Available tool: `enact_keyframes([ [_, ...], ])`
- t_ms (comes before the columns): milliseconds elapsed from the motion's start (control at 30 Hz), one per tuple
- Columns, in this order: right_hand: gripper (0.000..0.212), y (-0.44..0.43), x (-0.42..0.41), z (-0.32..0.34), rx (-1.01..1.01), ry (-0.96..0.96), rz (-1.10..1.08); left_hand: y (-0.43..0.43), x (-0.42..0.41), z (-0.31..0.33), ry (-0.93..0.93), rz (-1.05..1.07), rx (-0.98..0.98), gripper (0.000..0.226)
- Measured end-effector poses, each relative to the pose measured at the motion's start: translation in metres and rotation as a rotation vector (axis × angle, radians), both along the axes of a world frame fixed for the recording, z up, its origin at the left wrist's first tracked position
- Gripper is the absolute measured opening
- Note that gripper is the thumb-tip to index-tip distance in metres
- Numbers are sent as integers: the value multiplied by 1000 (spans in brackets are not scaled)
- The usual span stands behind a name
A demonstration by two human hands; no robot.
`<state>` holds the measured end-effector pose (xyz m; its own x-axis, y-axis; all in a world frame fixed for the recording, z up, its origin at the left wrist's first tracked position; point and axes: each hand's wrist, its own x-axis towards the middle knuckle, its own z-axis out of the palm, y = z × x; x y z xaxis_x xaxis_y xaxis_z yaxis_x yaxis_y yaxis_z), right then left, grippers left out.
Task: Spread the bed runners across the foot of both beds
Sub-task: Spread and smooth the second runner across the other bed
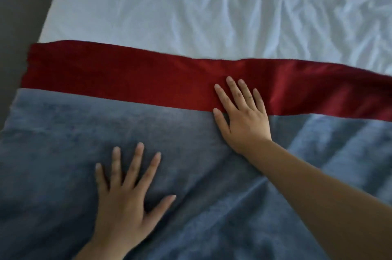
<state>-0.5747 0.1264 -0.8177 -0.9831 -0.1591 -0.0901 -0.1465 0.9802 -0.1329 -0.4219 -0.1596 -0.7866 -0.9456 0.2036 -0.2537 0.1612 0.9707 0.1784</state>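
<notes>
A bed runner lies across the bed, with a red band (131,81) along its far side and a wide grey-blue part (63,153) nearer me. My left hand (125,202) rests flat on the grey-blue cloth with its fingers spread. My right hand (241,115) lies flat where the red band meets the grey-blue cloth, fingers apart and pointing away from me. Neither hand grips the fabric. The runner's left end reaches the bed's left edge; its right end runs out of view.
A wrinkled white sheet (212,11) covers the bed beyond the runner. Dark floor (19,5) shows past the bed's left edge. Folds crease the grey-blue cloth at the right (331,149).
</notes>
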Motion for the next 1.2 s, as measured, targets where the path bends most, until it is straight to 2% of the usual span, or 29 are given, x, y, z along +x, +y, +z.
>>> enact_keyframes([
  [133, 60, 78, 13, 0, -18, 4, -85, 127, -14, -12, 1, -94, -61, 85],
  [267, 59, 158, 37, -1, -19, 5, -162, 237, -26, -10, -42, -234, -19, 86],
  [467, 60, 282, 108, -3, 6, -45, -323, 343, 13, -8, -97, -447, -33, 87],
  [567, 62, 319, 140, -2, 6, -49, -368, 366, 37, -13, -125, -500, -62, 89],
  [733, 64, 340, 171, -10, -17, -5, -426, 373, 44, -22, -66, -496, -89, 86],
  [1200, 73, 338, 156, -41, 17, 1, -428, 378, 40, -42, -42, -457, -116, 84],
])
